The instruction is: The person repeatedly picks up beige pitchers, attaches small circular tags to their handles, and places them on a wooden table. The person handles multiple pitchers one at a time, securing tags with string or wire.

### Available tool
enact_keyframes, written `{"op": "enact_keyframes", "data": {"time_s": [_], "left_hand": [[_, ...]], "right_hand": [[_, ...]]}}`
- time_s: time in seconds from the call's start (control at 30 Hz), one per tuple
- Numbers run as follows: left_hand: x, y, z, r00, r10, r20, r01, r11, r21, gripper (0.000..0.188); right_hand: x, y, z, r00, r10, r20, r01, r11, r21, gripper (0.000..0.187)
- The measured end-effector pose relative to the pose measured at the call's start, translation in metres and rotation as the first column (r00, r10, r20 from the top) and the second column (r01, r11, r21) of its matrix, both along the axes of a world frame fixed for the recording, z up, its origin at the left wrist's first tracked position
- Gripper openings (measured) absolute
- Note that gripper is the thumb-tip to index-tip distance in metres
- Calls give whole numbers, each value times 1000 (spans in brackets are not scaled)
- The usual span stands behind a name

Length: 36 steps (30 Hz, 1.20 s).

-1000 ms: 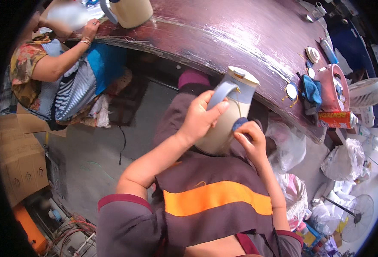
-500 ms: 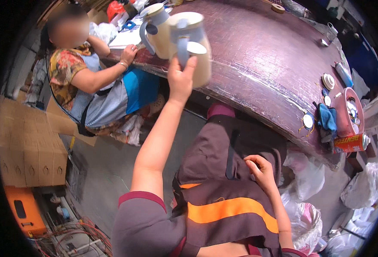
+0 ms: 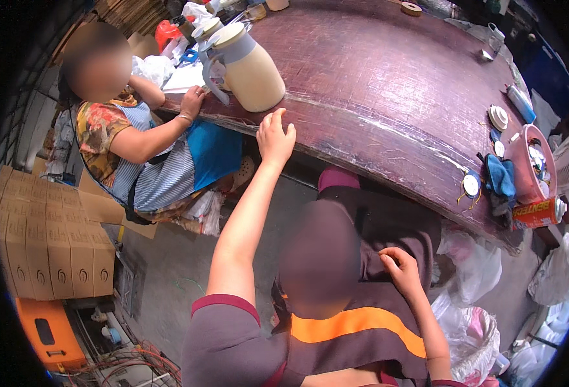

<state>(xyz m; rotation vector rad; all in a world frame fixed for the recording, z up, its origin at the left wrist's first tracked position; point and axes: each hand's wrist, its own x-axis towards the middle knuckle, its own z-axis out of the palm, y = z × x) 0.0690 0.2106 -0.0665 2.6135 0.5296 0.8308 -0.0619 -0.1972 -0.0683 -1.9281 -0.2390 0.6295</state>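
Just off the table's near edge, my left hand (image 3: 276, 138) is raised with its fingers apart and nothing in it. Its fingertips are close to the base of a cream jug (image 3: 253, 76) with a grey-blue collar and handle, which stands upright on the dark red table (image 3: 375, 84). A second, similar jug (image 3: 207, 29) is partly hidden behind it. My right hand (image 3: 402, 269) rests by my lap over the dark apron, its fingers loosely bent and holding nothing.
A co-worker (image 3: 162, 138) sits at the table's left end, one hand on its edge. At right are a pink basket (image 3: 526, 168) of small parts, a red can (image 3: 536, 214) and a blue cloth (image 3: 500, 177). Cardboard boxes (image 3: 59, 238) stand at left; plastic bags (image 3: 471, 264) hang below right.
My left hand has let go of the cream jug and dropped slightly below it. The jug now stands further left on the table. My right hand has hardly moved.
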Motion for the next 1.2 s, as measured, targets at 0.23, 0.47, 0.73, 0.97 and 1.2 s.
{"op": "enact_keyframes", "data": {"time_s": [0.23,0.47,0.73,0.97,1.2], "left_hand": [[52,68,-9,973,52,-224,-47,998,28,60],[68,40,-29,949,197,-247,-163,975,150,47],[64,41,-27,955,191,-225,-157,975,160,46],[60,40,-27,985,156,-80,-145,981,127,33],[44,43,-34,973,8,232,-12,1000,13,14]], "right_hand": [[8,0,-26,997,33,69,-25,992,-123,21],[11,13,-42,979,-102,176,151,945,-289,21],[15,15,-51,981,-19,191,89,927,-364,21],[15,18,-50,988,-7,156,69,915,-397,21],[17,22,-48,990,9,139,51,907,-418,22]]}}
